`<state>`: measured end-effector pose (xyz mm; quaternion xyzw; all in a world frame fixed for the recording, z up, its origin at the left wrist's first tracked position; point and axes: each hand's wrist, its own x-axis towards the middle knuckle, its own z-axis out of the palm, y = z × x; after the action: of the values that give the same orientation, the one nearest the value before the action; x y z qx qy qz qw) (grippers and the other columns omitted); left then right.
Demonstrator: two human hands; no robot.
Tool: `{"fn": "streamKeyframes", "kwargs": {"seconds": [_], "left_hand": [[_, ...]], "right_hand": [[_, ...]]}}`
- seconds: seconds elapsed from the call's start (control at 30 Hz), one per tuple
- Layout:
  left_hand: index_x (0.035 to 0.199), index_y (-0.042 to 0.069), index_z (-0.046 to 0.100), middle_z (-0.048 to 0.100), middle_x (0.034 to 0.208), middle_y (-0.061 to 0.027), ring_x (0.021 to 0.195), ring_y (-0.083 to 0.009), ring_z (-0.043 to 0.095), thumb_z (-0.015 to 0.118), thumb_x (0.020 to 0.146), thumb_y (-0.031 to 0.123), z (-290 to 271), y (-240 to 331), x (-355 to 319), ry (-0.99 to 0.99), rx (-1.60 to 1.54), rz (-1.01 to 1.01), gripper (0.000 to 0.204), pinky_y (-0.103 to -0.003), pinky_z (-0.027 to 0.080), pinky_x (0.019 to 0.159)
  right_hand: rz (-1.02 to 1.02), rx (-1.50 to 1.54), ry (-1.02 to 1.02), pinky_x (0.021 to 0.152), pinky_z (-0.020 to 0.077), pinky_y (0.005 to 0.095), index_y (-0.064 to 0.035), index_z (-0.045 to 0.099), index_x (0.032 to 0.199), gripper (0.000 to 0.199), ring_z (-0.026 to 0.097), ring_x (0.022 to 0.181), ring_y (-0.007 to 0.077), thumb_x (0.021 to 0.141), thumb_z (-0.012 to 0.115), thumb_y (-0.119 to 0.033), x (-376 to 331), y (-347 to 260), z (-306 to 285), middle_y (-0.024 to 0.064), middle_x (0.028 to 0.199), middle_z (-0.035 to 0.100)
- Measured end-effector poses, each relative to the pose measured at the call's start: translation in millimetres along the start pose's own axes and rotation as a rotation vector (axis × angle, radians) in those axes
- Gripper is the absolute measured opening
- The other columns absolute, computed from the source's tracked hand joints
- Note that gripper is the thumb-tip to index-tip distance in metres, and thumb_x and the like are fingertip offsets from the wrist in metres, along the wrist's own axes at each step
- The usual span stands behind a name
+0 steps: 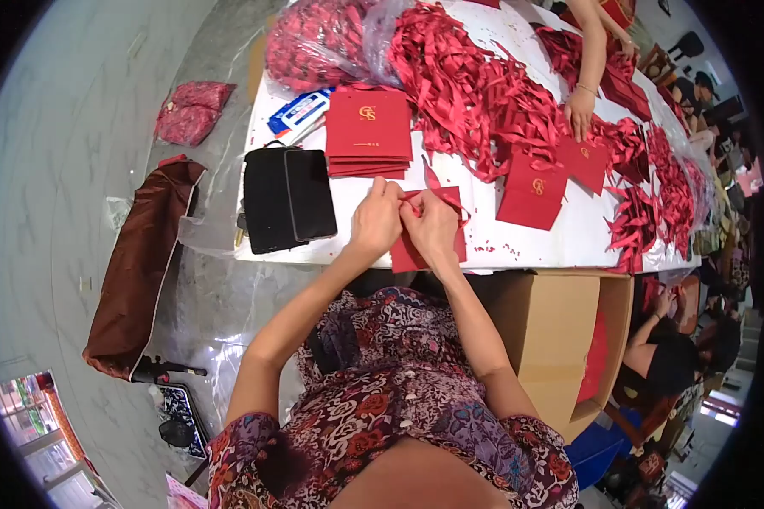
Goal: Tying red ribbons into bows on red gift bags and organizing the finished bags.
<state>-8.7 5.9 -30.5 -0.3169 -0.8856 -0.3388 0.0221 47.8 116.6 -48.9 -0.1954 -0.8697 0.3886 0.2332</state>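
Both hands meet over a small red paper bag (409,251) lying at the near edge of the white table (569,242). The left hand (377,219) pinches closed on the bag's upper left corner, fingers curled onto it. The right hand (433,229) covers the bag's middle and nips a red ribbon (434,181) that sticks up from the bag's top edge; fingers shut around it.

Left of the bag, a black wallet-like case (267,201) lies flat with a dark phone (310,194) on top of it. Behind the bag, a stack of red bags (368,131) with gold marks. Right of the bag, two more red bags (533,195), one overlapping the other. Farther back from the bag, a big heap of loose red ribbons (475,81) runs across the table, and a clear plastic sack of red stuff (314,38) sits at the far left corner.

Another person's hand (579,110) rests on the ribbons behind the right-hand bags. An open cardboard box (556,339) stands on the floor below the table edge, right of the bag. A dark brown bag (140,271) lies on the floor well left of the table.
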Motion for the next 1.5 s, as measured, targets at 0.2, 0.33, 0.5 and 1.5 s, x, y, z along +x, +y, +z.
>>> {"fn": "streamKeyframes", "kwargs": {"seconds": [0.2, 0.33, 0.5, 1.5], "left_hand": [[0.1, 0.001, 0.058, 0.055, 0.101, -0.0204, 0.087, -0.043, 0.061, 0.055, 0.088, 0.004, -7.3, -14.0, 9.7, -0.043, -0.095, 0.014, 0.013, -0.049, 0.051, 0.075], [0.107, 0.002, 0.062, 0.06, 0.097, -0.0187, 0.086, -0.0374, 0.062, 0.056, 0.089, 0.003, -14.5, -23.4, 4.0, 0.033, -0.136, 0.126, 0.019, -0.042, 0.05, 0.073], [0.1, 0.002, 0.064, 0.062, 0.087, -0.0159, 0.073, -0.0274, 0.062, 0.063, 0.087, 0.004, -82.9, -27.5, 26.5, 0.334, -0.116, 0.134, 0.013, -0.033, 0.049, 0.067], [0.117, 0.01, 0.064, 0.066, 0.107, -0.0153, 0.098, -0.0363, 0.06, 0.061, 0.088, 0.029, -104.2, -179.1, 139.9, 0.068, 0.528, 0.185, 0.035, -0.045, 0.052, 0.083]], "right_hand": [[-0.114, -0.083, 0.001, 0.065, 0.0497, 0.0433, -0.0031, 0.064, 0.09, 0.015, 0.064, 0.076, 0.0353, 0.083, 0.07, -0.015, 0.8, -2.6, 1.8, 0.0143, 0.085, 0.065], [-0.168, -0.034, 0.011, 0.073, 0.0508, 0.0412, -0.0045, 0.063, 0.106, 0.026, 0.063, 0.089, 0.0345, 0.083, 0.071, -0.013, 1.0, 3.9, -2.3, 0.0137, 0.097, 0.064], [-0.286, 0.088, 0.15, 0.078, 0.0498, 0.0361, -0.0045, 0.065, 0.101, 0.018, 0.062, 0.093, 0.0287, 0.085, 0.069, -0.008, -4.3, -0.7, -22.2, 0.0109, 0.1, 0.062], [-0.454, 0.157, 0.058, 0.074, 0.049, 0.0375, -0.0046, 0.066, 0.097, 0.018, 0.06, 0.089, 0.0298, 0.08, 0.069, -0.003, 10.6, -58.1, -1.0, 0.0112, 0.096, 0.06]]}}
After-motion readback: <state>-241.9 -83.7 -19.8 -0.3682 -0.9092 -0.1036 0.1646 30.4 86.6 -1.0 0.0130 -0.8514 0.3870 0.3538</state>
